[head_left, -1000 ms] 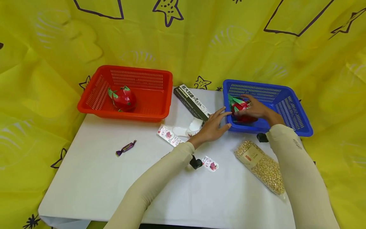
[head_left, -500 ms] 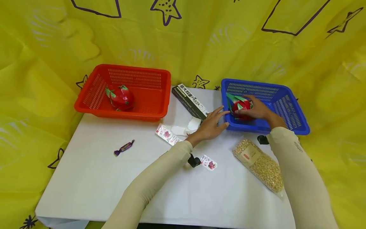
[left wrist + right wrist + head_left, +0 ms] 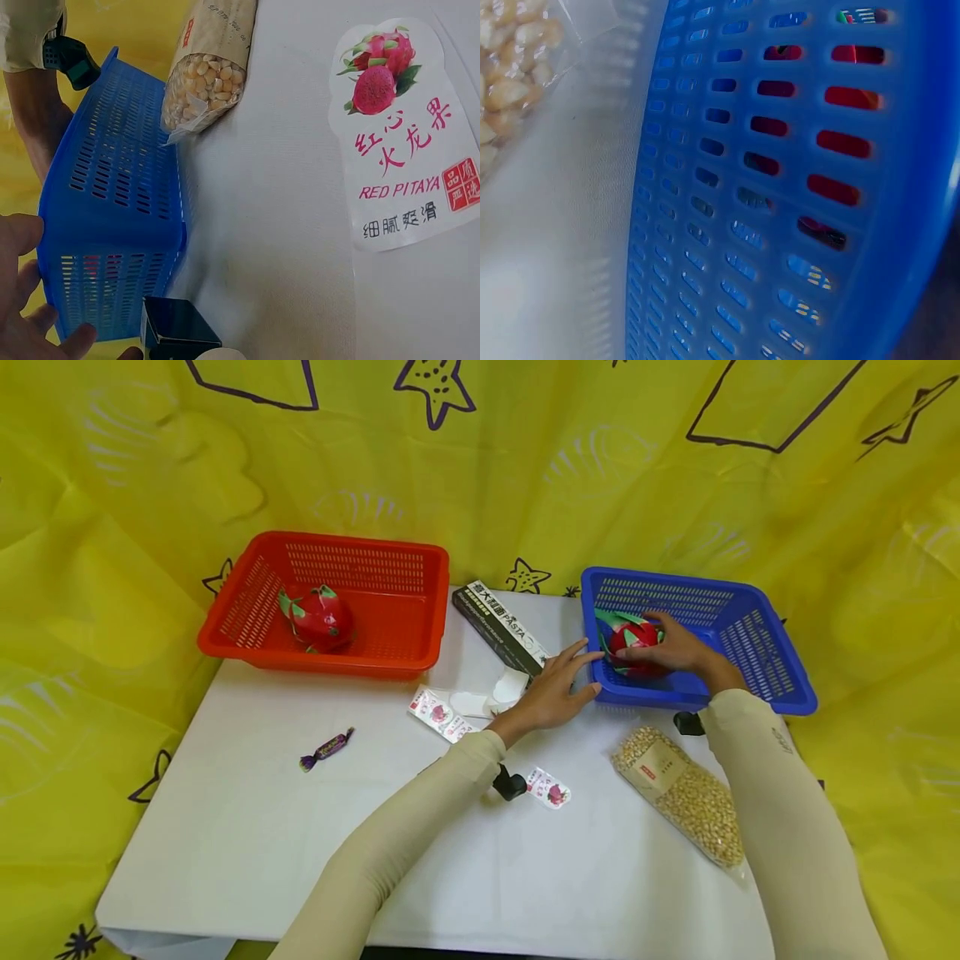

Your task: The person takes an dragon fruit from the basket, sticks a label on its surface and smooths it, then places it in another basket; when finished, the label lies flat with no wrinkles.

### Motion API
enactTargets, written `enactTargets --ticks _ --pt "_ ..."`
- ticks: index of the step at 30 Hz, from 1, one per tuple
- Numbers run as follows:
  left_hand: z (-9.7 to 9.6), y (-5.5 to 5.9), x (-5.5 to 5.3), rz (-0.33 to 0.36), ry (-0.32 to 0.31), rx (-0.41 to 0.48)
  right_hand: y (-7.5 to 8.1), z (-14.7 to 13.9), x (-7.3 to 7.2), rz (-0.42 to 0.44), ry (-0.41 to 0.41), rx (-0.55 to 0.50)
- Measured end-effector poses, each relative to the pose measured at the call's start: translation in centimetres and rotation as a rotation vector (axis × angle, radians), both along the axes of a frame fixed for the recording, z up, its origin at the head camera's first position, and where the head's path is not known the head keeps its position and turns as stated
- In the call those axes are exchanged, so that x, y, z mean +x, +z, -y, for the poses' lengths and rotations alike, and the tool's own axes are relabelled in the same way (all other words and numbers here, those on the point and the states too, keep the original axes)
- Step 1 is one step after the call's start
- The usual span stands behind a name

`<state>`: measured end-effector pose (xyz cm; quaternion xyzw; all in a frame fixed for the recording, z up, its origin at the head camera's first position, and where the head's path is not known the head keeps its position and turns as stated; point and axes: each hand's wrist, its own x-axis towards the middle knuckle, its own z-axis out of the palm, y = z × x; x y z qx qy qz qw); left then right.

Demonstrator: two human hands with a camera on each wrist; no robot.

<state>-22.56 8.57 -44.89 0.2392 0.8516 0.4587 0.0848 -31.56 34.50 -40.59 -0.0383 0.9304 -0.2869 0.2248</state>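
In the head view my right hand (image 3: 678, 652) reaches into the blue basket (image 3: 780, 681). Its thumb and fingers grip a red dragon fruit (image 3: 632, 639) with green leafy tips, at the basket's left end. My left hand (image 3: 551, 692) has its fingers spread, with the fingertips at the basket's left rim. The left wrist view shows these fingers (image 3: 79, 341) along the basket's end wall. Through the slots in the right wrist view, red parts of the dragon fruit (image 3: 845, 142) show; the right hand itself is hidden there.
Another dragon fruit (image 3: 321, 618) lies in a red basket (image 3: 420, 664) at the left. Between the baskets are a pasta box (image 3: 502, 627) and dragon fruit labels (image 3: 442, 714). A loose label (image 3: 549, 788), a wrapped candy (image 3: 327, 748) and a bag of corn kernels (image 3: 686, 797) lie nearer.
The dragon fruit under my right hand has turned and shifted slightly within the blue basket, showing more of its red side. My left hand has stayed at the rim.
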Motion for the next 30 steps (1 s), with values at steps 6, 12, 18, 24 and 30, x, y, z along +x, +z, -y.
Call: enactTargets --ticks 6,12,18,24,30 --pt "-0.1 -0.1 0.1 0.015 -0.020 0.006 -0.2 -0.6 0.2 0.020 -0.024 -0.001" --pt "0.0 0.1 0.2 0.021 -0.011 0.007 0.1 -0.9 0.7 0.025 -0.031 0.030" --pt "-0.1 0.0 0.2 0.025 -0.004 0.008 0.2 -1.0 1.2 0.020 -0.021 0.046" --pt "0.0 0.0 0.3 0.019 -0.003 0.011 0.4 -1.1 1.8 -0.004 -0.074 0.024" --pt "0.1 0.1 0.2 0.018 -0.001 0.018 0.7 -0.8 2.3 -0.039 -0.084 0.043"
